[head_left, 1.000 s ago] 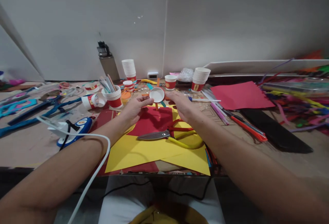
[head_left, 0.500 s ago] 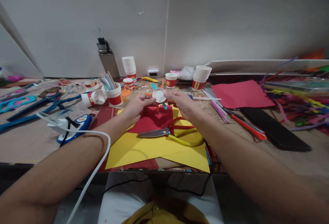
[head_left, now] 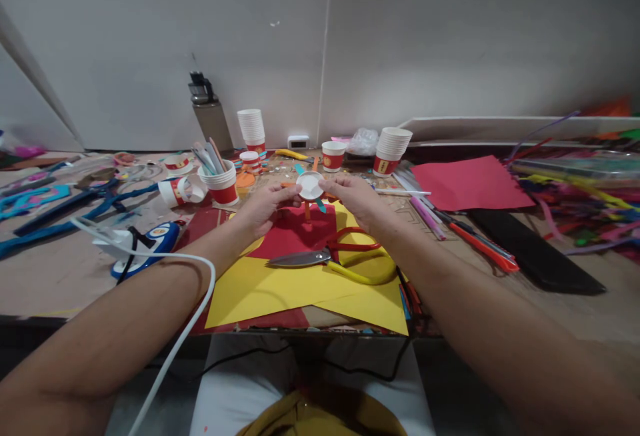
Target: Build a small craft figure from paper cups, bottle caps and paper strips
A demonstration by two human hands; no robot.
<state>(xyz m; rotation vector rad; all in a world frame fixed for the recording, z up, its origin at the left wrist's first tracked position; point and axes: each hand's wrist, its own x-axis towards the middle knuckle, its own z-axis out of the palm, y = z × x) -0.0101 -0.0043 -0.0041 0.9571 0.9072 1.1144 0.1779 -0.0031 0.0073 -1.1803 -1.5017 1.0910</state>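
Between my two hands is a white paper cup piece (head_left: 311, 185), round, with orange and teal strips sticking out around its edge. My left hand (head_left: 267, 206) pinches its left side. On the right side, my right hand (head_left: 350, 197) grips it with thumb and fingers. Below the piece lies red paper (head_left: 295, 239) on top of yellow paper (head_left: 265, 296). Large scissors (head_left: 330, 257) with one red and one yellow handle rest across these sheets, blades pointing left.
Stacked paper cups (head_left: 394, 146) stand at the back, and another cup (head_left: 223, 186) holds pens or sticks. A white cable (head_left: 200, 309) crosses my left forearm. To the right are a red sheet (head_left: 467, 183), a box cutter (head_left: 485, 249) and a black slab (head_left: 540, 253).
The round piece has turned or tilted slightly in my fingers, so its white face and lower orange strip show more. Both hands keep hold of it.
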